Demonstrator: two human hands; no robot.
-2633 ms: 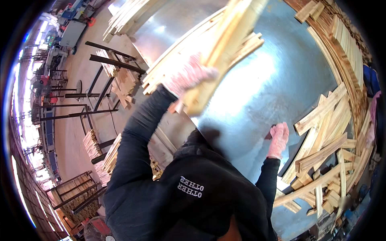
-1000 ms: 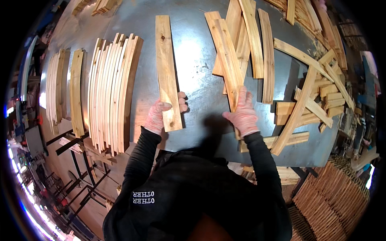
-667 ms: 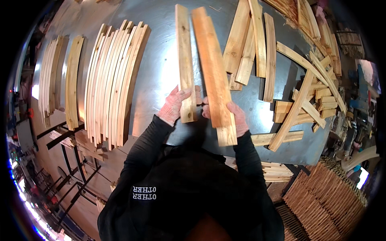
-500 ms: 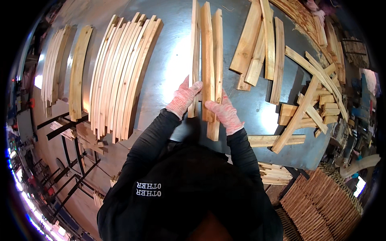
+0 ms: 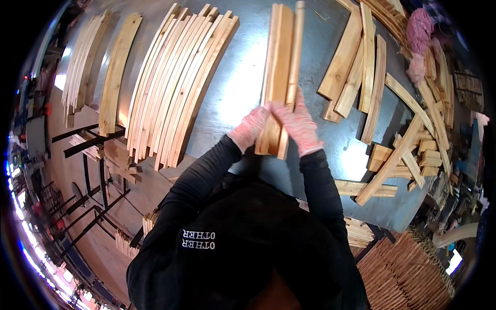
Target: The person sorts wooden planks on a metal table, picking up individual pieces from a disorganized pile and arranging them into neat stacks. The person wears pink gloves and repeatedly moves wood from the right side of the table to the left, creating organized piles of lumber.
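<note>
Both of my hands wear pinkish knit gloves. Between them stand several long wooden slats [image 5: 279, 62], gathered side by side over the metal table. My left hand [image 5: 249, 129] grips the left side of this bundle near its lower end. On the other side my right hand [image 5: 300, 126] is closed round the slats, its thumb lying across the top. The rightmost slat [image 5: 296, 46] sits a little apart from the others at its far end. The fingers under the wood are hidden.
A row of slats [image 5: 181, 88] lies to the left, with a single board [image 5: 119, 72] beyond it. Boards [image 5: 343, 57] and crossed offcuts [image 5: 408, 150] cover the right of the metal table [image 5: 227, 119]. A co-worker's gloved hand [image 5: 416, 67] reaches in at the far right.
The slats, spread apart before, are now drawn together with their lower ends more even. My hands have come closer to each other. A co-worker's arm shows more at far right.
</note>
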